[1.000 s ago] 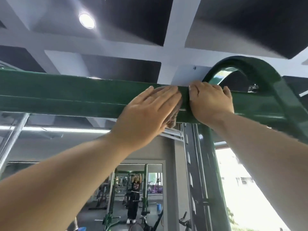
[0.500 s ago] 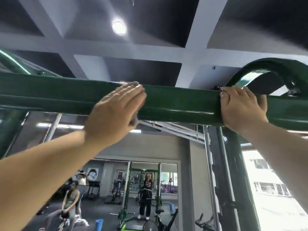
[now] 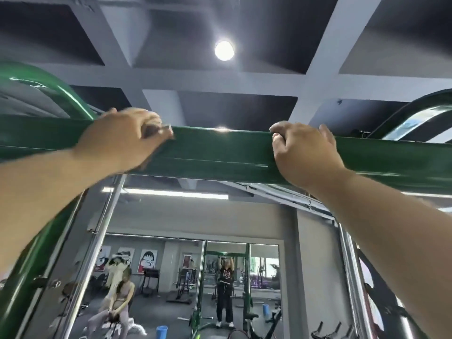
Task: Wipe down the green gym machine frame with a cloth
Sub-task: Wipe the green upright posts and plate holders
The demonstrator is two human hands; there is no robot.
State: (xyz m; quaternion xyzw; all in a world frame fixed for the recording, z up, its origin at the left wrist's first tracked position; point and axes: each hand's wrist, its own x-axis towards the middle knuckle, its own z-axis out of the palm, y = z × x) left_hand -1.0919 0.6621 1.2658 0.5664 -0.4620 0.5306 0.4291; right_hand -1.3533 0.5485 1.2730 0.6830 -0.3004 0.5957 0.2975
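Since 1 s ago the left hand (image 3: 122, 140) has slid well leftward along the green top crossbar (image 3: 220, 152), away from the right hand (image 3: 305, 152); they were side by side, now well apart, w/ a bare stretch of bar between them. Left hand's fingers are curled around the cloth (image 3: 156, 129), only a small greyish bit showing at the fingertips, pressed on the bar's top edge near the left curved frame arch (image 3: 49, 89). Right hand grips the bar, fingers hooked over the top, prob. bracing. Judging by that, the mid section is wiped and the stroke is nearing the left end. No brand or legible writing on the frame; wall posters (image 3: 148, 261) in the mirror reflection too small to read.
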